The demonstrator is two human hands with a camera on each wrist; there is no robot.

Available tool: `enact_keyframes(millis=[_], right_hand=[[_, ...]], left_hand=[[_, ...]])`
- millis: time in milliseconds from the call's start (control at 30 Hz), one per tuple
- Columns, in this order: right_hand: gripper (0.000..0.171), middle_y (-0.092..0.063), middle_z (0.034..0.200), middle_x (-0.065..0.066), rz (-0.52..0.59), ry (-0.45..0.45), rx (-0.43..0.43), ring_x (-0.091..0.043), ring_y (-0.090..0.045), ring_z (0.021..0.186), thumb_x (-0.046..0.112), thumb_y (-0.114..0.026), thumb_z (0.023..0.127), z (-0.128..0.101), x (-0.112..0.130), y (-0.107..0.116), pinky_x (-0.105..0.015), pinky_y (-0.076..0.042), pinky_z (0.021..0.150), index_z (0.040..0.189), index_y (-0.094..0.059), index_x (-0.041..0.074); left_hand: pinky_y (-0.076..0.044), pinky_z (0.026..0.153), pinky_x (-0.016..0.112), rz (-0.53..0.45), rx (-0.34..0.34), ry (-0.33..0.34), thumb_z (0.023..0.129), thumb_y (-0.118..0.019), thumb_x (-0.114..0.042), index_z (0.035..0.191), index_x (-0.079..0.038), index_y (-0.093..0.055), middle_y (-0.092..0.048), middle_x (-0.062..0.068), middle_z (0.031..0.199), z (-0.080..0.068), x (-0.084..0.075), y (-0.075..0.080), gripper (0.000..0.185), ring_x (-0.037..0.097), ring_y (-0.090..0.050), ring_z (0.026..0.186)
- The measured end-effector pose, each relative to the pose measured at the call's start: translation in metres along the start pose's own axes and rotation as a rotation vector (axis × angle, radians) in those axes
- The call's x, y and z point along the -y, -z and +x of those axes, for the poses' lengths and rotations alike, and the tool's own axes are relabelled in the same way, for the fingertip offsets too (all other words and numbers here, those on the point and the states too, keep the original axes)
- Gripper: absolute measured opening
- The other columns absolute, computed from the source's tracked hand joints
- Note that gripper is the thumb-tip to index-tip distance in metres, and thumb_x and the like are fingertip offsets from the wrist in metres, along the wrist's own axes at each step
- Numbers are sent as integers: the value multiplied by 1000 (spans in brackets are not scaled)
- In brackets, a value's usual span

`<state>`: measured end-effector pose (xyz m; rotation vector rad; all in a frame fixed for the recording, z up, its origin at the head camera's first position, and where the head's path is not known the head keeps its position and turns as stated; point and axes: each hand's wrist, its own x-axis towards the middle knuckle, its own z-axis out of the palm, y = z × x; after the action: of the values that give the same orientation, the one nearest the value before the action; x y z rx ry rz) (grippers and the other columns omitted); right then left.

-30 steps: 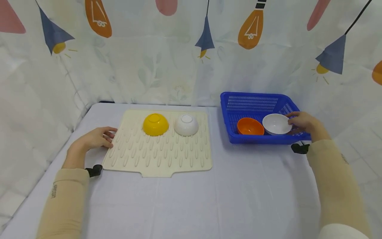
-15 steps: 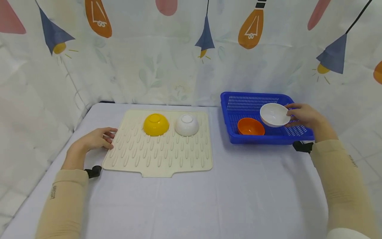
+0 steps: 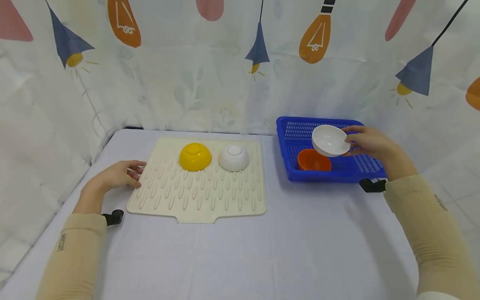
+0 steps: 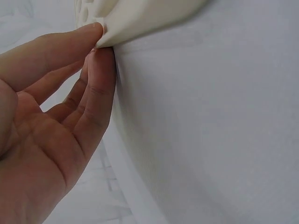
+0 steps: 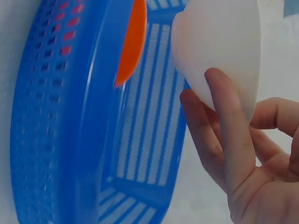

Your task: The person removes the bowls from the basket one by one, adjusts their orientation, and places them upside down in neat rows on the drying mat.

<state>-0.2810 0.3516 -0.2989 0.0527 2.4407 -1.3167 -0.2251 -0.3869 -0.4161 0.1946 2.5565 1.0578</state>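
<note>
In the head view my right hand (image 3: 369, 143) holds a white bowl (image 3: 330, 141) by its side, upright and raised over the blue basket (image 3: 292, 177). The right wrist view shows fingers under the white bowl (image 5: 224, 46). Below it, an orange bowl (image 3: 314, 160) stands in the basket. My left hand (image 3: 116, 175) pinches the left edge of a cream drying mat (image 3: 198, 193). Thumb and fingertips meet at the edge of the mat (image 4: 140, 18) in the left wrist view. On the mat, a yellow bowl (image 3: 195, 157) and another white bowl (image 3: 234, 158) lie upside down, side by side.
A white cloth covers the table (image 3: 240, 258). The basket stands at the table's back right, apart from the mat. Behind the table hangs a patterned curtain (image 3: 217, 91) with printed lamps and bulbs.
My right hand has lifted the white bowl from the basket's floor and moved it left, above the orange bowl. The left hand stays at the mat's edge.
</note>
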Motion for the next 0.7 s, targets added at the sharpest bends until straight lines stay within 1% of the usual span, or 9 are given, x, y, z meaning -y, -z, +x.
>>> enact_keyframes(millis=[133,367,567,700], right_hand=[[61,-28,153,-31,4,35,9,-42,-54,119,12,-53,106,-3,13,-13,-40,-60,86,159,-26,0],[56,-34,150,-29,11,76,53,-39,-54,114,10,-52,105,-9,36,-34,-42,-60,84,157,-32,1],[56,-32,153,-30,7,91,72,-45,-53,122,10,-52,106,-10,44,-42,-44,-60,85,157,-31,0],[54,-36,150,-28,13,89,64,-45,-53,122,9,-54,105,-10,49,-50,-48,-58,87,156,-35,2]], left_hand=[[-50,76,22,-11,3,-7,84,-78,3,149,15,-34,-49,29,131,-1,2,0,80,27,-57,102],[-51,75,24,-24,12,-6,81,-78,3,149,16,-35,-50,29,129,-2,0,1,81,25,-57,99],[-52,75,24,-24,12,-12,81,-78,3,148,16,-35,-50,29,129,-1,-1,1,81,25,-57,99],[-52,74,24,-24,12,-15,82,-78,5,148,18,-34,-49,30,128,-1,0,1,80,25,-57,98]])
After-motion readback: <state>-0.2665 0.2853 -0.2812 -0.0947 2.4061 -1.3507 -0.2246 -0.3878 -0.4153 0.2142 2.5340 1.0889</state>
